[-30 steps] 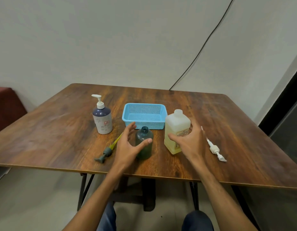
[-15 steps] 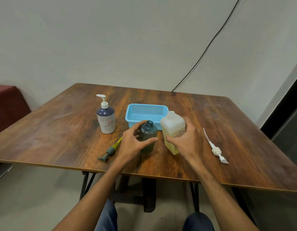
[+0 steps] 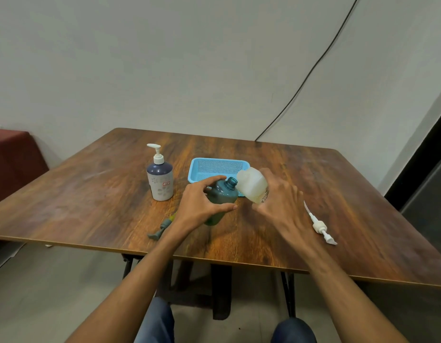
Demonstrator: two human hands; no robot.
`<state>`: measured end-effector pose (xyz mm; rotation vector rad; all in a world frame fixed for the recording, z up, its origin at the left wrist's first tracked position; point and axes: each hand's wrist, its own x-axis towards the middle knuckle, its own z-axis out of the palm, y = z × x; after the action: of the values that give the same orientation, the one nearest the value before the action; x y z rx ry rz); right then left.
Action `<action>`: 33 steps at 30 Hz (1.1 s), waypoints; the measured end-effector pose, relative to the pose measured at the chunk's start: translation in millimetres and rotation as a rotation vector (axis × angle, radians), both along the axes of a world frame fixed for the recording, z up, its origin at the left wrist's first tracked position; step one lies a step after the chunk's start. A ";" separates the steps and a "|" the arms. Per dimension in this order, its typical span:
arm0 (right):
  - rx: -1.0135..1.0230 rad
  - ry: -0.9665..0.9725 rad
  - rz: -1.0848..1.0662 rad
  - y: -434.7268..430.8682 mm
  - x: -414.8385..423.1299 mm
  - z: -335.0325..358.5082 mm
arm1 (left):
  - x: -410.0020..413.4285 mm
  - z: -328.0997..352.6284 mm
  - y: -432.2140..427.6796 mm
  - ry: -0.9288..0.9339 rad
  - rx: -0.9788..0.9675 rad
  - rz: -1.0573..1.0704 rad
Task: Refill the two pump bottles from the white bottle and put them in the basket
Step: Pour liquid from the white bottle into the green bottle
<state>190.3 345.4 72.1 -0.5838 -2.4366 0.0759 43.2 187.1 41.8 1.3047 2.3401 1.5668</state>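
My left hand grips the dark green bottle, which has no pump and leans to the right with its open neck up. The white bottle is tipped over to the left in my right hand, its mouth right at the green bottle's neck. A purple and white pump bottle stands upright to the left with its pump on. The blue basket sits just behind both hands. I cannot see any liquid flowing.
A grey pump with a yellow tube lies on the wooden table left of my left wrist. A white pump lies to the right of my right hand. A black cable runs down the wall behind.
My left hand took hold of the green bottle and tilted it. My right hand gripped the white bottle, lifted it and tipped it over toward the green bottle's neck.
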 end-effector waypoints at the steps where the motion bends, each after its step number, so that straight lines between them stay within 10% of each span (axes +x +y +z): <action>1: 0.032 -0.011 -0.012 0.3 0.7 1.1 | 0.4 0.6 0.2 -0.002 -0.004 -0.002; 33: 0.270 -0.100 -0.003 10.3 5.4 13.5 | 6.5 6.9 1.8 -0.048 -0.042 -0.034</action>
<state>195.7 355.8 85.6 -0.4791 -2.4858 -0.2855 49.7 188.9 48.8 1.2772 2.2972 1.5133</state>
